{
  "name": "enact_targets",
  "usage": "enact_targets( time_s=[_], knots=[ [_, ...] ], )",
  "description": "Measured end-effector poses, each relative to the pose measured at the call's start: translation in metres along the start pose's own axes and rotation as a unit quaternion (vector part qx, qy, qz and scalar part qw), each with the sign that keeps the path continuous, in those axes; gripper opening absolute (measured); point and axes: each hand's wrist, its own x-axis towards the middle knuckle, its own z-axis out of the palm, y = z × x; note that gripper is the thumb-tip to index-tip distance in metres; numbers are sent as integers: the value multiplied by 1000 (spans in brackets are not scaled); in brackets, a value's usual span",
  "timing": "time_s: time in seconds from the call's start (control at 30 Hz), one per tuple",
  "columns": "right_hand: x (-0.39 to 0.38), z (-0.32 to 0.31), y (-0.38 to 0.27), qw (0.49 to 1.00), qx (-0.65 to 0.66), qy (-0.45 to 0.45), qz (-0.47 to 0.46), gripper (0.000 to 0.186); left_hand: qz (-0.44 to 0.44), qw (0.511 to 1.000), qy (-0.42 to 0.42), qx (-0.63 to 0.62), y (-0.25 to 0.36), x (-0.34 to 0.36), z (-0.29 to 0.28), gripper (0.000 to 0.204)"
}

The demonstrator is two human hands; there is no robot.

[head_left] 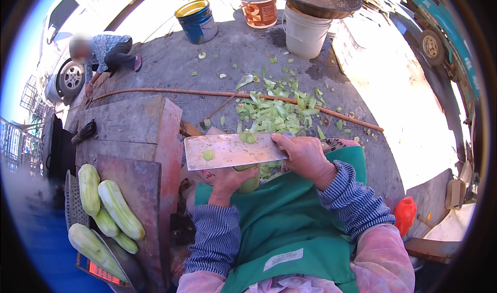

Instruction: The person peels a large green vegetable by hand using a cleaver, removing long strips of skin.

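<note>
My right hand [306, 158] is closed at the right end of a wide cleaver [222, 156], whose blade reaches leftward with bits of green peel stuck on it. Just below the blade, my left hand [230, 183] grips a green gourd [249, 183]; the blade covers part of both the gourd and the fingers. Several peeled, pale green gourds [120, 209] lie in a group to the left, beside a wooden table [121, 174]. Beyond the blade, a heap of green peelings [277, 112] is spread on the ground.
A long wooden pole [207, 92] lies across the ground past the table. Farther off stand a blue bucket [199, 26], a brown-and-white bucket [259, 11] and a white bucket [305, 34] topped by a dark round pan [321, 1]. A person [111, 52] crouches at the far left.
</note>
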Motion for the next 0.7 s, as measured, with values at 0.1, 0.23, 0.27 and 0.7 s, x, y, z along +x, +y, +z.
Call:
enact_targets(
  time_s=[0.1, 0.23, 0.27, 0.7],
  knots=[
    [-2, -11, -9, 1000, 10, -21, -15, 40, -37, 999, -16, -26, -33, -8, -2, 46],
    [-2, -17, -21, 999, 22, -30, -33, 42, -35, 945, -45, -321, -44, -8, -6, 58],
    [-2, -17, -20, 999, 19, -29, -30, 42, -33, 955, -26, -295, -43, -9, -3, 59],
    [-13, 26, 10, 661, 554, -109, 493, 33, 138, 970, 44, 195, 45, -5, 3, 74]
  ],
)
